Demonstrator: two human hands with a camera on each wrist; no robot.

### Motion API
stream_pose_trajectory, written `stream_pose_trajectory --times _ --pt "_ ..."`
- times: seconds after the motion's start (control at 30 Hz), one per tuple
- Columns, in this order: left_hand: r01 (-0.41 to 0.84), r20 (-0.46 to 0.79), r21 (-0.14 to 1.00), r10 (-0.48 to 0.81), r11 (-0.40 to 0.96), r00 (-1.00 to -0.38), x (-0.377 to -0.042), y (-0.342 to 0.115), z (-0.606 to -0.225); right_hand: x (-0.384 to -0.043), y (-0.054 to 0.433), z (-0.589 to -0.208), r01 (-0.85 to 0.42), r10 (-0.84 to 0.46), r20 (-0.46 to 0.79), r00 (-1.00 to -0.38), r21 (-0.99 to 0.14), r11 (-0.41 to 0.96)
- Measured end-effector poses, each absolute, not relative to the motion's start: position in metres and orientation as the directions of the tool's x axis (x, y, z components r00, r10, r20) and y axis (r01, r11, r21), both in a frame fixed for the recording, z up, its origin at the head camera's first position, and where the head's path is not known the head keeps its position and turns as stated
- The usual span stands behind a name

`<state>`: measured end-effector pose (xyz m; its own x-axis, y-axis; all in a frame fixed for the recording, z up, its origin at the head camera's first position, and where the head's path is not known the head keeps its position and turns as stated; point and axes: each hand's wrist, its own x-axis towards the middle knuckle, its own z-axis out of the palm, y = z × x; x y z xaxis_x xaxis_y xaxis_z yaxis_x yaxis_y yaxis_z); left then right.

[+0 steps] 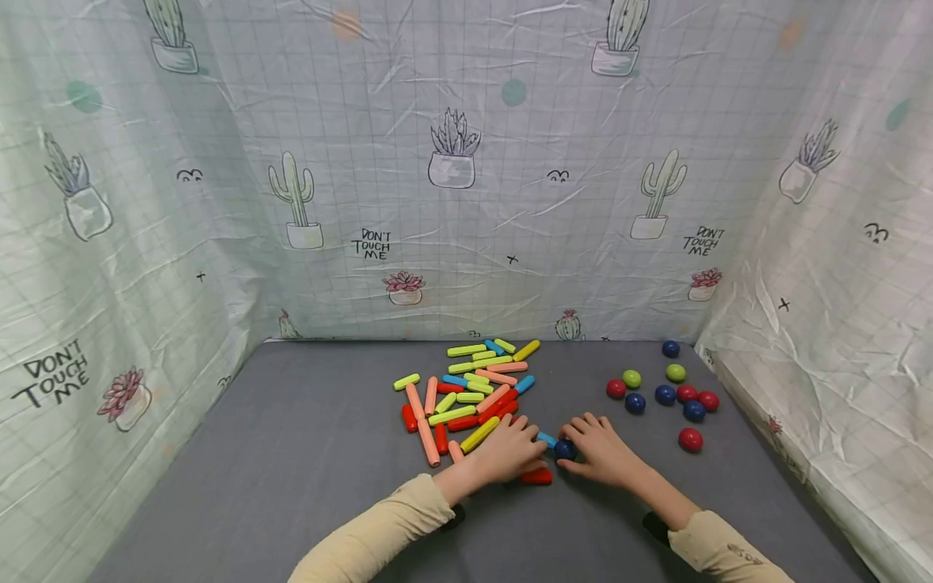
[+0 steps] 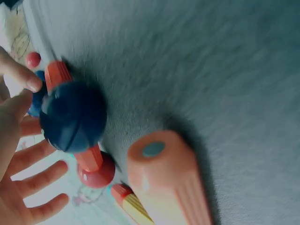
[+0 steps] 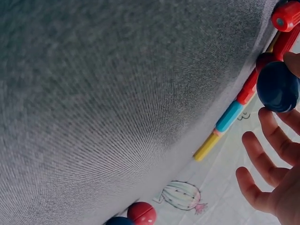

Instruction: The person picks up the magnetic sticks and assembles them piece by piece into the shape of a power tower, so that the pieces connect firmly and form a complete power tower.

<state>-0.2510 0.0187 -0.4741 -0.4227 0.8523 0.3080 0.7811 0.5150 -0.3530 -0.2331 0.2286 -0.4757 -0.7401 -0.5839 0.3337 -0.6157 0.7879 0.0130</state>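
Note:
A dark blue ball [image 1: 564, 449] sits between my two hands, beside a light blue stick [image 1: 546, 440]. My right hand [image 1: 601, 453] pinches this ball [image 3: 277, 86] between thumb and a finger; the other fingers spread out. My left hand [image 1: 510, 449] is bent over the sticks, its fingertips close to the light blue stick. Whether it grips anything is hidden. In the left wrist view a large dark blue ball [image 2: 72, 117] stands in front of a red stick [image 2: 57, 75], with a red ball [image 2: 96, 172] beyond. Near the left hand lies a red stick [image 1: 535, 477].
Several loose sticks in yellow-green, peach [image 1: 431, 397], red and blue lie beyond and left of my left hand. At the right, several balls in red [image 1: 690, 440], dark blue [image 1: 635, 403] and green [image 1: 675, 373] are scattered on the grey table [image 1: 313, 453]. A printed curtain [image 1: 452, 243] encloses the table.

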Motion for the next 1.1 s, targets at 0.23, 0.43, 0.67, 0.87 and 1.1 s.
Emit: stream_pose_trajectory --times 0.23,0.43,0.67,0.87,1.1 --pt "0.831 0.173 -0.318 0.890 0.455 -0.421 -0.243 0.016 -0.481 -0.234 0.230 -0.475 -0.650 -0.609 0.302 -0.734 -0.049 0.759" --pt "0.824 0.191 -0.276 0.869 0.494 -0.457 -0.241 0.014 -0.482 -0.233 0.229 -0.471 -0.668 -0.630 0.248 -0.735 -0.109 0.736" --pt "0.802 0.244 -0.280 0.847 0.528 -0.472 -0.240 0.012 -0.483 -0.229 0.227 -0.470 -0.692 -0.641 0.283 -0.714 -0.143 0.708" --pt "0.784 0.260 -0.293 0.835 0.547 -0.486 -0.239 0.012 -0.482 -0.227 0.224 -0.472 -0.689 -0.636 0.284 -0.718 -0.159 0.707" --pt "0.770 0.272 -0.326 0.835 0.548 -0.479 -0.238 0.008 -0.483 -0.225 0.224 -0.474 -0.702 -0.663 0.243 -0.708 -0.143 0.697"
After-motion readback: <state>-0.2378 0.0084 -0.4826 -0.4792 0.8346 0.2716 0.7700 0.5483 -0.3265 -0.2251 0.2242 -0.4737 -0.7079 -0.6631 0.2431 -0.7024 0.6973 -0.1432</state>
